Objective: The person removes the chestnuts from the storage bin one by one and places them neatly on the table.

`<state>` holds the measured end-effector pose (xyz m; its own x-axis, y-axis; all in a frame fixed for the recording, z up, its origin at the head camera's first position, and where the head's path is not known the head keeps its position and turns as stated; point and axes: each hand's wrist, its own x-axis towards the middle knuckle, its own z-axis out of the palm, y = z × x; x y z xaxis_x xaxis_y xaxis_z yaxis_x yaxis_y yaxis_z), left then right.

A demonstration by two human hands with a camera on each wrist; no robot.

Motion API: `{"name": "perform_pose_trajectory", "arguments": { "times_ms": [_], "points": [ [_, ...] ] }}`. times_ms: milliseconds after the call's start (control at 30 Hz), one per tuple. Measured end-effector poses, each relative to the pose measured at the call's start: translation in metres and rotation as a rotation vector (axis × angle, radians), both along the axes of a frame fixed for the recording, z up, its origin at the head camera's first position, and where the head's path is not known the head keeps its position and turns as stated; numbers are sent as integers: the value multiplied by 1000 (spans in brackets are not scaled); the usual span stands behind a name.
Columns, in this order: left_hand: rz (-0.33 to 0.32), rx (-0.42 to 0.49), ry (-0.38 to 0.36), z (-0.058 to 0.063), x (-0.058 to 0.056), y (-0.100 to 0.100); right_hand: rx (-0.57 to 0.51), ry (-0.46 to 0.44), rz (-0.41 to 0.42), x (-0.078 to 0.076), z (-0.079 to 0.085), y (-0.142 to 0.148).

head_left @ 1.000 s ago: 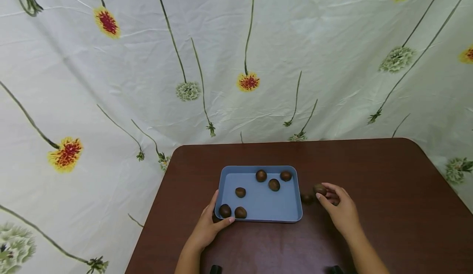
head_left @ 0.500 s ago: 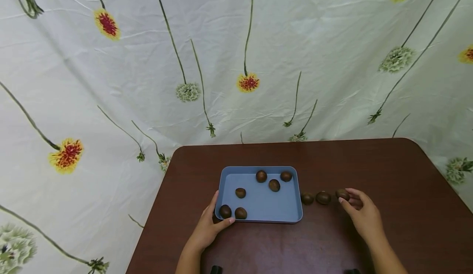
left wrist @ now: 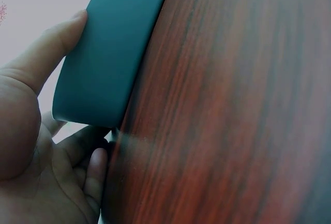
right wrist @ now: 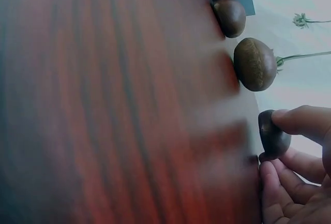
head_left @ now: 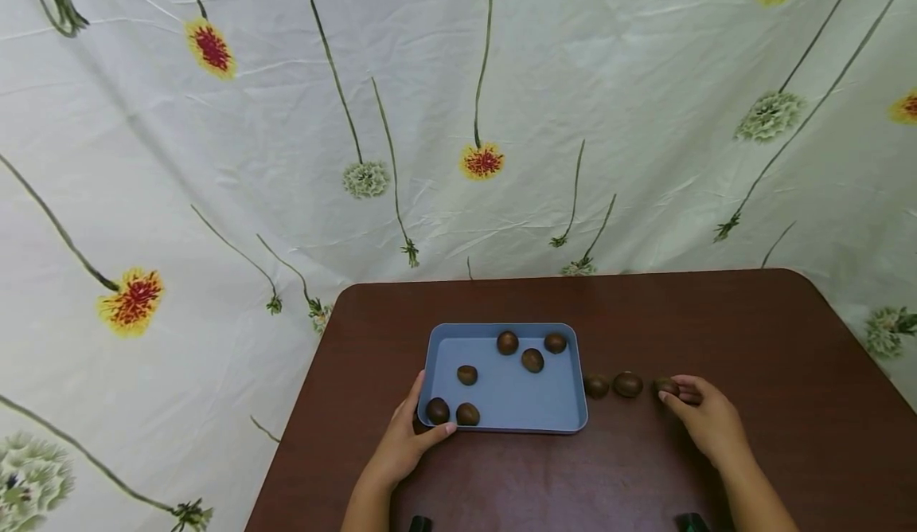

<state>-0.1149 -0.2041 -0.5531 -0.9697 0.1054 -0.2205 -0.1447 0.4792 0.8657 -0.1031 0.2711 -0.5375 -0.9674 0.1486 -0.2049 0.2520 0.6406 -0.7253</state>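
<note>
My left hand grips the near left corner of a shallow blue tray, thumb along the front wall and fingers at the left side. Several brown chestnuts lie scattered in the tray, among them one chestnut toward the back right. To the right of the tray, my right hand pinches a chestnut between thumb and fingers, low at the tabletop. Two more chestnuts sit between it and the tray: a middle chestnut and another chestnut close beside the tray's right wall.
The dark reddish-brown wooden table has rounded far corners. Behind it hangs a white cloth printed with flowers. Two small dark objects show at the bottom edge of the head view, one being a dark object near the left wrist.
My right hand has moved right from near the tray and lowered its chestnut to the table, in line with the two others. The left hand and the tray have stayed put.
</note>
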Motion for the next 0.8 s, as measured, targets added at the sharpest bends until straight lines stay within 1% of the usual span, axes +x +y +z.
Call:
{"name": "perform_pose_trajectory", "arguments": {
  "times_ms": [133,233,500,800],
  "points": [
    [-1,5,3,0,0,0,29,8,2,-2,-1,1],
    [3,-7,-2,-1,0,0,48,17,4,-3,-1,0],
    [10,-21,-11,-2,0,0,61,34,12,-4,-5,0],
    [12,-39,-7,-3,-1,0,91,32,52,-3,-5,0]
  ]
}}
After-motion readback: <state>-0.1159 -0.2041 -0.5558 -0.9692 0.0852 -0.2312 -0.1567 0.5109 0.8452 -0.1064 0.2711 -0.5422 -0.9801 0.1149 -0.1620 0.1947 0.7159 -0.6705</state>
